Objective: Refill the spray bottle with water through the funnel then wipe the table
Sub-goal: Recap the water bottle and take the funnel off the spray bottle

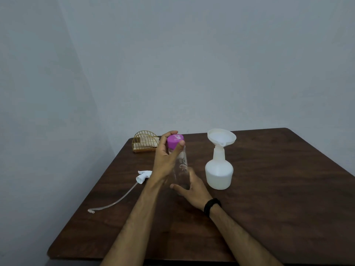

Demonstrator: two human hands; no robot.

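Observation:
A clear water bottle (182,169) with a purple cap (174,141) stands on the dark wooden table (278,189). My left hand (165,162) wraps its fingers and thumb around the cap. My right hand (189,189) holds the bottle's base. To the right stands the white spray bottle (219,172), its head off, with a white funnel (221,137) seated in its neck. The white spray head (143,175) with its long clear tube (115,200) lies on the table to the left.
A gold wire holder (144,144) with folded beige cloths stands at the table's far left corner. The table's left edge runs close to the tube's end. A grey wall rises behind. A black band sits on my right wrist.

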